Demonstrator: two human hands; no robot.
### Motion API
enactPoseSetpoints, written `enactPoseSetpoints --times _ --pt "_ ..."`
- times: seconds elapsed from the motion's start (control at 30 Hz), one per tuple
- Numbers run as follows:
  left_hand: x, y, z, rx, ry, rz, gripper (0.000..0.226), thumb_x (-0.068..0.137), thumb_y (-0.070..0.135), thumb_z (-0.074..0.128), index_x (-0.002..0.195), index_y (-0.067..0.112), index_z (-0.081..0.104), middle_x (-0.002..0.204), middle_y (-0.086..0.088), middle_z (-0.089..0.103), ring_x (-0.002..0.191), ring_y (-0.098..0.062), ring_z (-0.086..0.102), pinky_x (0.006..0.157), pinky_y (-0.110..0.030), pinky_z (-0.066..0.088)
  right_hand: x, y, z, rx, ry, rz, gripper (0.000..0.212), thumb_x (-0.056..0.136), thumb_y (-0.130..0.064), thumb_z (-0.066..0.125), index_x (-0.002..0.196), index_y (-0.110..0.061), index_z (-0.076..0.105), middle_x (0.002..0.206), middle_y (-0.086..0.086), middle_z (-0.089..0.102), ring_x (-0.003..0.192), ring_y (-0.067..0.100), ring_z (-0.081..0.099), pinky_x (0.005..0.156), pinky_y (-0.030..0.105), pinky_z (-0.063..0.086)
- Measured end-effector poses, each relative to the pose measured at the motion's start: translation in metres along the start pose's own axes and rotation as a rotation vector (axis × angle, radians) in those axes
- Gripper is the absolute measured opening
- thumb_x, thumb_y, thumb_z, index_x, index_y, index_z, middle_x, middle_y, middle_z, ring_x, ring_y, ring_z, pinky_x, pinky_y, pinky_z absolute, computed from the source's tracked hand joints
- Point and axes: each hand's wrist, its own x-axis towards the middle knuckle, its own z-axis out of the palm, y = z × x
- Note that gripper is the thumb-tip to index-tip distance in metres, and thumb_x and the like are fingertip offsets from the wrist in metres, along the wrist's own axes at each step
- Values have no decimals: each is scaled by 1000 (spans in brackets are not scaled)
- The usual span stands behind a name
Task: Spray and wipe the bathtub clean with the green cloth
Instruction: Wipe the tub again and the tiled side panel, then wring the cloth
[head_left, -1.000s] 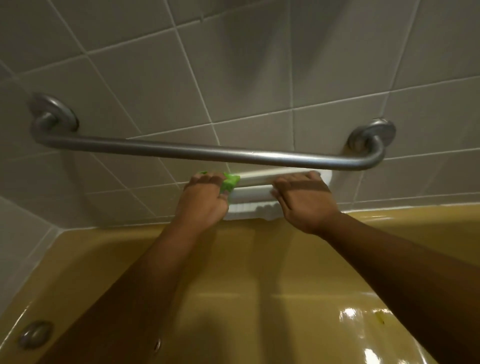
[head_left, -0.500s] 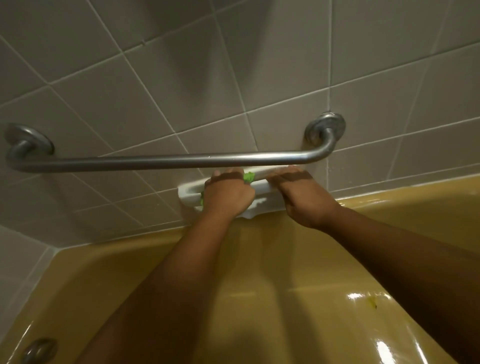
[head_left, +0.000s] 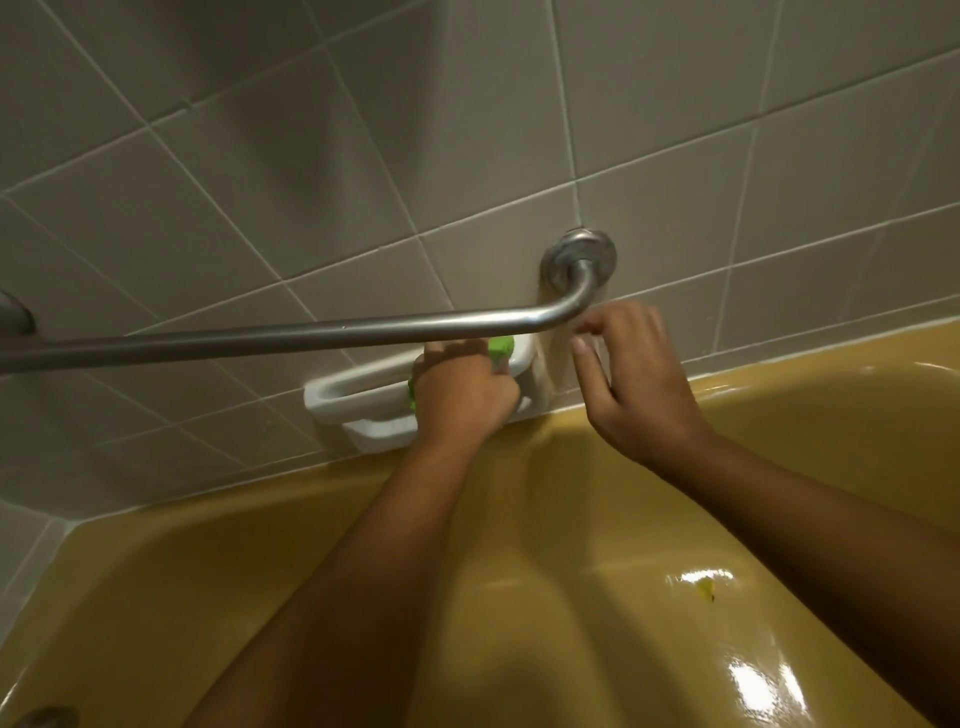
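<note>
My hands at the soap dish above the yellow bathtub (head_left: 571, 597).

From the left edge, the grab bar (head_left: 311, 332) runs over the white soap dish (head_left: 358, 395). At mid-frame my left hand (head_left: 460, 395) is curled round the green cloth (head_left: 500, 347) at the dish's right end. My right hand (head_left: 634, 384) is just right of it, fingers loosely spread, holding nothing.
</note>
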Motion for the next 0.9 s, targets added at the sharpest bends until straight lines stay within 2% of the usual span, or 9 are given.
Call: enactPoseSetpoints --times 0.1,0.17,0.27,0.37,0.43,0.53,0.63,0.77,0.9 --pt "-14 11 11 -56 111 101 32 93 31 60 122 18 64 128 -12 65 124 -39 49 105 -42 39 21 -6 -9 -73 -27 -123 28 107 -26 47 128 -12 59 126 8 57 120 24 47 106 37 36" --pt "-27 19 25 -74 177 216 32 85 20 67 116 13 68 119 -13 68 119 -41 53 104 -48 41 33 -6 -6 -73 -149 -219 28 109 -27 42 128 -15 59 121 4 59 115 21 50 111 40 34" --pt "-24 19 61 52 263 414 44 75 13 79 118 7 70 114 -16 68 115 -43 57 101 -55 49 41 1 1 -75 -178 -249 29 111 -30 40 125 -16 60 113 1 60 108 18 49 115 44 33" --pt "-10 15 91 209 328 691 50 93 16 56 141 3 55 139 -24 58 138 -43 45 117 -58 39 44 7 7 -111 -175 -242 33 110 -34 36 121 -14 60 108 1 56 108 20 48 119 51 29" --pt "-2 9 105 364 331 835 51 96 14 40 144 2 53 144 -22 56 143 -40 43 125 -55 29 43 8 10 -102 -170 -229 36 110 -37 33 120 -13 59 108 2 54 110 22 48 120 53 27" --pt "7 -10 117 515 217 844 53 97 16 31 141 8 60 138 -15 61 140 -34 46 124 -52 30 41 11 17 -70 -141 -198 38 110 -40 32 120 -12 57 113 6 54 116 25 48 119 55 28" --pt "14 -31 124 553 207 873 57 96 16 33 151 12 51 146 -12 56 144 -34 41 125 -55 28 31 13 26 21 -102 -125 36 110 -38 35 130 -14 53 135 9 52 143 27 37 123 55 27" --pt "19 -45 132 368 267 934 53 90 12 56 143 12 53 136 -12 62 133 -37 49 117 -61 38 6 7 40 152 -44 -15 52 111 -23 43 160 -14 28 173 5 10 161 24 -2 129 48 15" --pt "13 -59 144 139 205 813 59 82 11 77 133 18 48 129 -10 64 119 -36 51 91 -53 58 -27 13 52 153 -159 5 76 111 -19 44 164 -16 -9 170 -2 -23 160 20 -12 128 57 13"
